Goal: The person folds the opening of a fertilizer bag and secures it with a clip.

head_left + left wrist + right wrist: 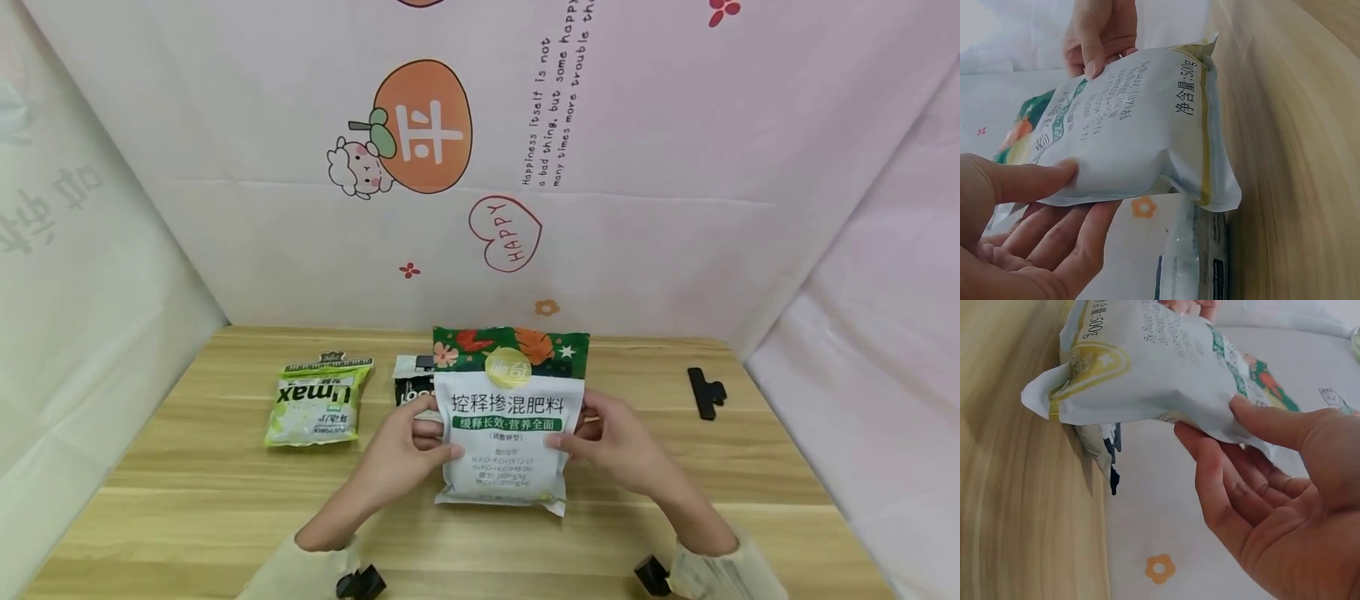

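A white fertilizer bag (pixel 500 467) with a green, flower-printed top stands tilted in front of me, its printed face toward the head camera. My left hand (pixel 401 446) grips its left side, thumb on the front and fingers behind. On the opposite side my right hand (pixel 618 442) holds it the same way, as the right wrist view also shows with that hand (pixel 1285 487) at the bag (pixel 1166 381). From the left wrist, the bag's bottom edge (pixel 1222 181) appears raised over the wooden table (pixel 1297 156). Behind it, a black and white packet (pixel 412 387) is partly hidden.
A green and white Umax packet (pixel 315 408) lies at the left, with a dark clip (pixel 330 360) along its top. Toward the right edge of the table lies a black clip (pixel 707 393). A printed cloth (pixel 637 267) hangs behind the table.
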The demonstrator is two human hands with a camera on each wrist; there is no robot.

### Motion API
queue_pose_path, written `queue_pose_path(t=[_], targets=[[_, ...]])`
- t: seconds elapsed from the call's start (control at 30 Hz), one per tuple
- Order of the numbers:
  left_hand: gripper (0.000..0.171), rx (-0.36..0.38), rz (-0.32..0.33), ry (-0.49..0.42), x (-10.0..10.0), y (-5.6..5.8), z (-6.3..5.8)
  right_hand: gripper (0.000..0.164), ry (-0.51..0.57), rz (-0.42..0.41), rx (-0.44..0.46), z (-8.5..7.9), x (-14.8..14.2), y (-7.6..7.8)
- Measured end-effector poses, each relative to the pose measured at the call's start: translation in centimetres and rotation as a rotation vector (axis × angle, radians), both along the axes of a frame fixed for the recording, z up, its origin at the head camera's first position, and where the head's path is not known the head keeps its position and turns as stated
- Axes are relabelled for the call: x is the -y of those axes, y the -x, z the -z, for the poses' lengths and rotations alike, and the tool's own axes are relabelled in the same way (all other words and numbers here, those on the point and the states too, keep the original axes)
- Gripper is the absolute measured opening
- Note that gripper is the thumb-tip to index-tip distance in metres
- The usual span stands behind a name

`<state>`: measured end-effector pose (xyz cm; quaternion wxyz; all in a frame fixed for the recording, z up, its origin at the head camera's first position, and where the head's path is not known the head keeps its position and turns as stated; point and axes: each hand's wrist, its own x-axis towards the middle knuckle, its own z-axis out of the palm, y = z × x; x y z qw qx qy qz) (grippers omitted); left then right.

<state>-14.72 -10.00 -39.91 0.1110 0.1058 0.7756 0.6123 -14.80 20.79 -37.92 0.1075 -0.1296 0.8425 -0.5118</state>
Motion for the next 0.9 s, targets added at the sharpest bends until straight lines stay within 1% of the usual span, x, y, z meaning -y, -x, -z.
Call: queue_pose_path(t=[0.1, 0.23, 0.37, 0.43, 0.5, 0.6, 0.67, 0.77, 0.9], targets=[[0.051, -0.030, 0.021, 0.010, 0.7, -0.5, 0.1, 0.049, -0.063, -0.027, -0.072, 0.3, 0.2, -0.5], [0.034, -0.066, 0.061, 0.044, 1.4, -1.0, 0.4, 0.040, -0.126, -0.087, -0.145, 0.5, 0.2, -1.1], [0.027, -0.080, 0.071, 0.093, 1.9, -1.3, 0.4, 0.033, -0.115, -0.157, -0.234, 0.8, 0.3, -1.3], [0.025, -0.093, 0.070, 0.120, 2.2, -1.4, 0.3, 0.032, -0.101, -0.185, -0.287, 1.0, 0.4, -1.2], [0.024, -0.113, 0.066, 0.146, 2.5, -1.4, 0.3, 0.032, -0.097, -0.206, -0.335, 1.3, 0.5, -1.1], [0.024, -0.150, 0.058, 0.188, 3.0, -1.3, 0.2, 0.031, -0.108, -0.221, -0.383, 1.5, 0.7, -1.0], [0.024, -0.166, 0.056, 0.206, 3.3, -1.3, 0.1, 0.026, -0.118, -0.232, -0.404, 1.6, 0.8, -1.0], [0.023, -0.178, 0.056, 0.226, 3.8, -1.3, -0.1, 0.024, -0.121, -0.241, -0.401, 1.6, 1.1, -0.9], [0.017, -0.182, 0.075, 0.254, 4.3, -1.3, -0.2, 0.029, -0.123, -0.256, -0.377, 1.5, 1.4, -0.8]])
